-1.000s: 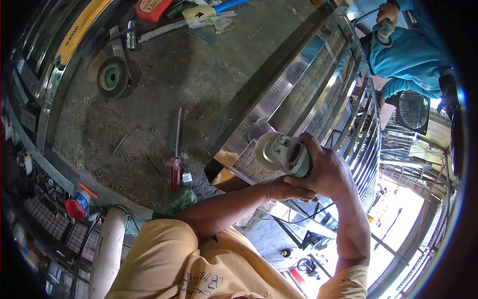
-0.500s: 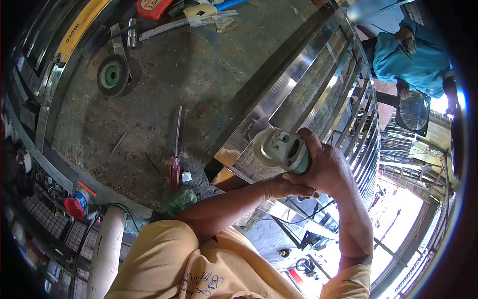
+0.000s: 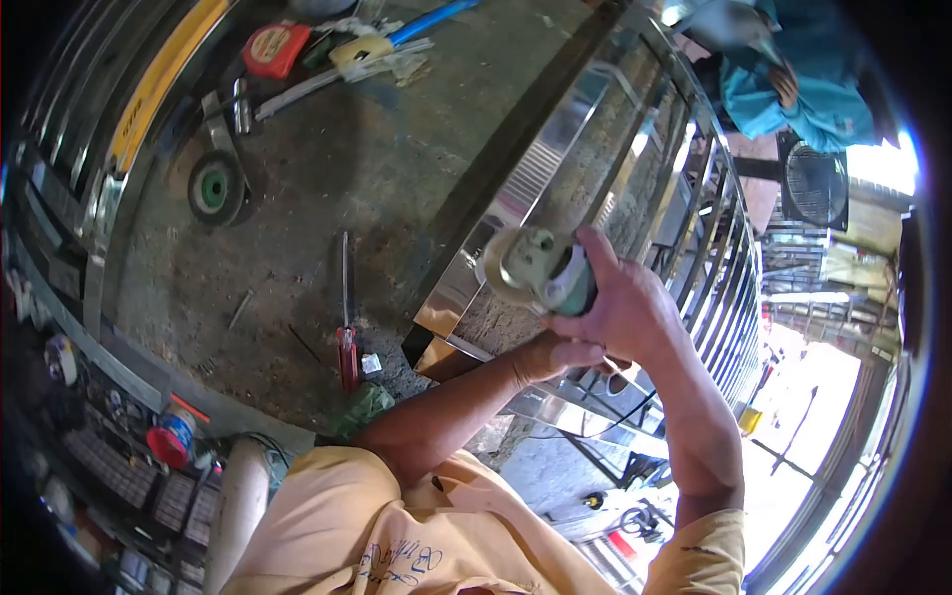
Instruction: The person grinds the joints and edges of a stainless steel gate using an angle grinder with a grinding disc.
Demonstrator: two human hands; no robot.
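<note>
My right hand [image 3: 630, 309] is wrapped round the body of an angle grinder [image 3: 540, 266], its thumb side near the grey metal head. Just below it, my left hand [image 3: 560, 357] is closed on the rear of the tool, with most of its fingers hidden. The grinder's disc and guard lie over the corner end of a shiny metal frame [image 3: 535, 178] with several parallel bars. A dark cord [image 3: 635, 415] hangs behind my hands.
On the worktable [image 3: 288, 278] lie a red-handled screwdriver [image 3: 347, 357], a grinding wheel [image 3: 215, 188], a red tape measure [image 3: 276, 50] and a yellow level [image 3: 169, 74]. A blue-red can [image 3: 172, 438] stands by the edge. Across the frame is a person in teal [image 3: 803, 99], near a fan [image 3: 815, 183].
The grinder and both hands have shifted a little up and left along the frame's end. My view has moved slightly, and the person in teal has changed posture.
</note>
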